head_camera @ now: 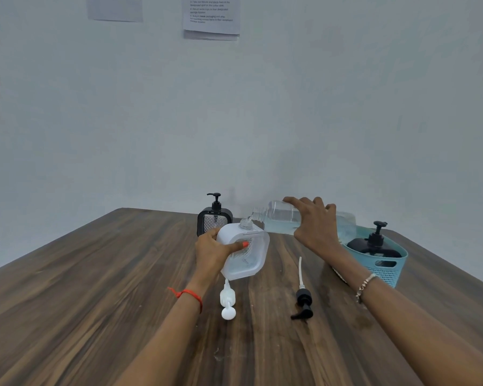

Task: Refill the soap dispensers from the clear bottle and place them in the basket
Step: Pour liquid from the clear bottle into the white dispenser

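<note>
My left hand grips a white square soap dispenser, its open neck facing up and its pump off. My right hand holds the clear bottle tipped on its side, its mouth over the dispenser's neck, with clear liquid running in. A black dispenser with its pump on stands behind the white one. Another black dispenser sits in the teal basket at the right.
On the wooden table, a white pump head lies just in front of the white dispenser. A black pump head with a white tube lies to its right. A pale wall with posted papers rises behind the table.
</note>
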A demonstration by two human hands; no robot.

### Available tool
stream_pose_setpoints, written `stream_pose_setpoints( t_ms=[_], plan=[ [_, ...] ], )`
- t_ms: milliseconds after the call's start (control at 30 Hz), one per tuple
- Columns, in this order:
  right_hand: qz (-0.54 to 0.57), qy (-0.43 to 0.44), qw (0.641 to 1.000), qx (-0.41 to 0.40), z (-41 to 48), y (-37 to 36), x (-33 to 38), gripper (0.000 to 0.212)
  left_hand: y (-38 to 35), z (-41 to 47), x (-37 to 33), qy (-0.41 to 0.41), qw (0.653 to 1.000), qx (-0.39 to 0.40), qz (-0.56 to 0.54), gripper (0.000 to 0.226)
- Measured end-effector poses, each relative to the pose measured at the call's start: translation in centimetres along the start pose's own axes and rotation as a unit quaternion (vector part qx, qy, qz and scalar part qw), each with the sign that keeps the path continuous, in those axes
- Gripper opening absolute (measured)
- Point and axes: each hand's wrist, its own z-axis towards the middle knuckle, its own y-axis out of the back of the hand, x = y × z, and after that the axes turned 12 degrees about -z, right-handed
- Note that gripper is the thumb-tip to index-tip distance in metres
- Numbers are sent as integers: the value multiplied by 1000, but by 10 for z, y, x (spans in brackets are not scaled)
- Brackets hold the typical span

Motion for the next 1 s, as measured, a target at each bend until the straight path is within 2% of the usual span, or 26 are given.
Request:
stream_pose_setpoints(
  t_ms=[167,767,1000],
  plan=[
    [1,0,1000,-4,-1,1,0,65,0,-2,0,1,1000,4,-3,38],
    [-3,1,1000,-13,-1,-4,-1,64,0,-3,1,9,1000,1,-2,50],
    [0,3,1000,-19,-1,-6,-2,64,-1,-3,2,8,1000,-1,-4,44]
  ],
)
